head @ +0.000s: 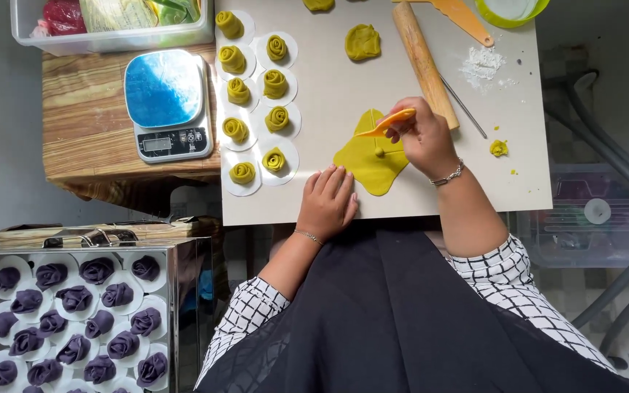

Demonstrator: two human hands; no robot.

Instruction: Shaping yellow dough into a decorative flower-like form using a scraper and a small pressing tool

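Right hand (424, 138) over the middle of the pale work mat (373, 200), fingers (400, 132) closed around an orange plastic dough tool (386, 122), blade pointing left over the dough. Flat sheet of yellow-green dough (369, 161) lying on the mat just below the blade, close to the mat's near edge, with a tiny ball of dough (379, 152) sitting on top. Left hand (329, 200) resting palm down at the near edge of the mat, fingers spread and flat, holding nothing, fingertips just beside the dough sheet's left side.

Wooden rolling pin (424, 62) lying slantwise just behind the right hand. Thin metal skewer (464, 109) beside the pin, toward the right edge. Small dough scrap (499, 148) near the right edge, a dusting of flour (482, 65) toward the far right corner. Round flattened dough piece (362, 42) near the far edge. Two columns of yellow-green dough roses (256, 94) on white paper rounds along the left edge of the mat.

Kitchen scale (167, 105) with blue top on the wooden tabletop (85, 124) to the left. Steel tray (183, 251) of purple dough roses (74, 313) lower left.
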